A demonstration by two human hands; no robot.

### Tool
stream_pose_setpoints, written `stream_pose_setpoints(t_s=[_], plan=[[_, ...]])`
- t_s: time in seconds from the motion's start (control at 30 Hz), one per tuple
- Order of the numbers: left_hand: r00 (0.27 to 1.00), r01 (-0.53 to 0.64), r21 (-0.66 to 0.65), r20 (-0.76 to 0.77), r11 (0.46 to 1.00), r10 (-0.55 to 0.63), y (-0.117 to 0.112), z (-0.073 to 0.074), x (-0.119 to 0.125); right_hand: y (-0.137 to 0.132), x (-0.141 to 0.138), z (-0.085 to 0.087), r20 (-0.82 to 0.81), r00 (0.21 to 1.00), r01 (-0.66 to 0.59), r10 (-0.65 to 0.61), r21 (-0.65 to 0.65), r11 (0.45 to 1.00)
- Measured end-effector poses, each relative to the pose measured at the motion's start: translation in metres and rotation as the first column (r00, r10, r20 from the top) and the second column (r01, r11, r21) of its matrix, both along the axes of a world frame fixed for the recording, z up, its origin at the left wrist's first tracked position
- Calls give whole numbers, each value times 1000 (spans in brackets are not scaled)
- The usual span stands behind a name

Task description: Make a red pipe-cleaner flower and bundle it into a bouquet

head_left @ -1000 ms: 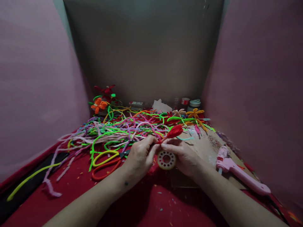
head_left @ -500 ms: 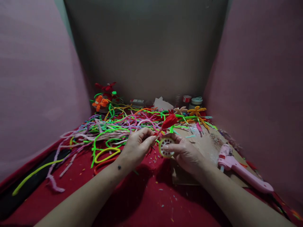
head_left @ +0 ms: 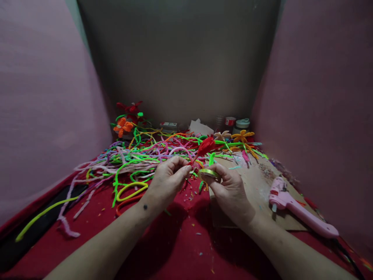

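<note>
Pinched between the thumb and fingers of my left hand [head_left: 171, 177] is the lower end of a red pipe-cleaner flower [head_left: 205, 146]. Its fuzzy head leans up and to the right. My right hand [head_left: 230, 188] grips a small roll of yellow-green tape [head_left: 210, 174], now seen nearly edge-on, just right of the flower's stem. Both hands are close together above the red cloth. Whether a strip of tape runs from the roll to the stem is too small to tell.
Many coloured pipe cleaners [head_left: 140, 159] lie heaped behind my hands. Scissors with yellow and red handles [head_left: 132, 191] are at left. A pink glue gun [head_left: 300, 210] rests on cardboard [head_left: 250, 190] at right. Finished-looking flowers, one orange [head_left: 122, 126], stand at the back.
My right hand has turned the tape roll from face-on to nearly edge-on. The red flower has tilted slightly further left and lower; my left hand has barely moved.
</note>
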State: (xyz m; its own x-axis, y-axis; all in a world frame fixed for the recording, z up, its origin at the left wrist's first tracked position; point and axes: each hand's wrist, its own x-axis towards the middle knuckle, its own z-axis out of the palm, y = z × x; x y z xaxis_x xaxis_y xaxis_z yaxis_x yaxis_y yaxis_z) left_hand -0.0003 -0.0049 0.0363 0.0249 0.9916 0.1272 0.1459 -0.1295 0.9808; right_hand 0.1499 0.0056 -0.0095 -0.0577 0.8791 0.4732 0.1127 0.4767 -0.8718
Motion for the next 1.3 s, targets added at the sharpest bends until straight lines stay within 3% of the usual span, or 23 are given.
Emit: stream_pose_setpoints(t_s=[0.1,0.4,0.5,0.57,0.7,0.83,1.07,1.23,1.3], plan=[[1000,-5,-5,26,1000,5,-2,1,0,-3,0,-1,40,997,68,-71,72,995],[1000,-5,30,4,1000,5,2,-5,-1,-2,0,-4,114,990,71,-79,72,995],[1000,9,19,-14,1000,-8,3,-4,-2,-2,-2,-5,62,998,22,-23,19,1000],[999,12,29,-40,1000,-11,3,-4,-3,-2,-6,-2,-70,994,-85,79,-77,993],[988,37,112,-154,993,-19,2,-5,-4,-4,-10,6,-304,920,-338,248,-293,894],[944,53,230,-328,972,27,0,-10,-5,-1,-7,6,-425,843,-475,329,-304,826],[832,88,374,-538,923,139,-1,-13,-7,3,-2,1,-473,840,-450,266,-335,828],[820,103,420,-548,901,162,-1,-10,-7,3,-3,4,-569,755,-583,325,-357,730],[814,116,420,-560,900,156,-2,-12,-7,2,-4,6,-577,759,-575,303,-376,726]])
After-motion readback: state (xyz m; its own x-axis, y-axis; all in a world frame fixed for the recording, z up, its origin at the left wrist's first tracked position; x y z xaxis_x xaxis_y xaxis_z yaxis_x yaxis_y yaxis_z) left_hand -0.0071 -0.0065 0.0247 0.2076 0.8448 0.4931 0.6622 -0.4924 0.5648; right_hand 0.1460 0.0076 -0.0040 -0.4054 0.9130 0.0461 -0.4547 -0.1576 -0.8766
